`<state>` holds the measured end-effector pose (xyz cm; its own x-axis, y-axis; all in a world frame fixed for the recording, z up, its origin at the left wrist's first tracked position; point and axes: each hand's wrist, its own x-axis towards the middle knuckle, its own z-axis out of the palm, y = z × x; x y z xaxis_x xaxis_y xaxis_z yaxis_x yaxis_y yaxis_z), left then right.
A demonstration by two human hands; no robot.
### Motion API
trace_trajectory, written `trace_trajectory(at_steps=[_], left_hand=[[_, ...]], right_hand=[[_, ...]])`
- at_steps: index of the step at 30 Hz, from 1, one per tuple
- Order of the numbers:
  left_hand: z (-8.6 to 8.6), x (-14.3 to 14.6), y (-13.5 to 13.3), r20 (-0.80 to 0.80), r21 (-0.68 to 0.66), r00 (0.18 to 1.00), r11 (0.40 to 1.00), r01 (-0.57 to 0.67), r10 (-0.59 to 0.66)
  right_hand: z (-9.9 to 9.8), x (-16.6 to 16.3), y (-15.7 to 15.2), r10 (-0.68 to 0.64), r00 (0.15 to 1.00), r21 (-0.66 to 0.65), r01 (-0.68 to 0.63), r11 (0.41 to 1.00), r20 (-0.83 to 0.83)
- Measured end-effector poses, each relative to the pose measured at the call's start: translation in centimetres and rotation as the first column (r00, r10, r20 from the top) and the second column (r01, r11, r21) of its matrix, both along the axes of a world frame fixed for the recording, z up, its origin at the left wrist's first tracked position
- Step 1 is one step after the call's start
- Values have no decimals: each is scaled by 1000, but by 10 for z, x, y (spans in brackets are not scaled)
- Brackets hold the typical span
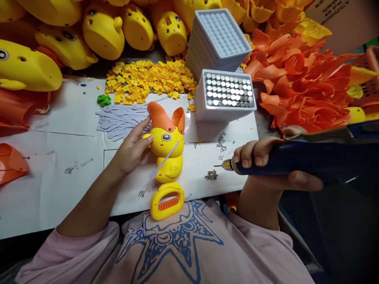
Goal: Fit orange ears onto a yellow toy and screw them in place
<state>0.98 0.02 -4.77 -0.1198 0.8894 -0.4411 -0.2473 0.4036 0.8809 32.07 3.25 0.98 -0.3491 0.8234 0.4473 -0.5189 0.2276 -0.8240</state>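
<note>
My left hand (133, 148) is closed on the left side of a yellow toy animal (170, 167), its fingers at the head and the orange ear-like piece (160, 116). The toy lies on the white sheet with its printed eye facing up, and a pale strip (167, 159) crosses its front. Below the body sits a yellow loop handle (154, 211) with an orange ribbed insert. Wrapped in my right hand (256, 154) is a dark blue electric screwdriver (281, 159). Its bit points left, just above a small pile of screws (211, 175).
Yellow clips (151, 79) lie heaped behind the toy, beside pale tagged strips (118, 120). A grey tray of silver round-ended cells (225, 112) stands before stacked trays (204, 47). Orange parts (304, 86) pile up at right, yellow shells (103, 35) along the back.
</note>
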Motion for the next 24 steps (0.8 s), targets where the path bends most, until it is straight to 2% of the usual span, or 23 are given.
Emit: trace_trajectory(at_steps=[3, 6, 8, 9, 10, 12, 13, 15, 17, 21, 24], left_hand=[[12, -10, 1, -328, 100, 945, 994, 36, -2], [39, -13, -11, -639, 341, 755, 934, 104, 149], [58, -5, -24, -727, 485, 654, 831, 274, 208], [66, 2, -31, -760, 518, 622, 757, 399, 192], [72, 9, -37, -789, 530, 590, 676, 512, 171], [78, 24, -47, -842, 510, 514, 551, 661, 162], [77, 31, -49, -862, 491, 478, 517, 701, 171], [74, 39, -50, -885, 461, 423, 496, 736, 195], [69, 43, -49, -887, 459, 419, 484, 745, 197], [63, 43, -45, -855, 511, 491, 431, 744, 166], [60, 43, -44, -841, 534, 514, 421, 733, 169]], right_hand=[[7, -8, 1, 78, 992, 56, -72, 996, -101], [16, -14, -3, 82, 991, -5, -83, 997, -109], [25, -19, -6, 106, 991, -44, -110, 993, -85], [30, -21, -8, 137, 988, -49, -140, 989, -72], [36, -24, -8, 175, 983, -52, -178, 983, -54], [45, -30, -9, 237, 971, -53, -238, 970, -25], [49, -34, -9, 253, 967, -46, -254, 966, -30], [54, -41, -8, 261, 962, -17, -263, 965, -76], [56, -47, -8, 269, 958, -16, -272, 962, -101], [54, -57, -6, 352, 934, -45, -355, 934, -55], [49, -62, -6, 323, 940, -8, -326, 945, -109]])
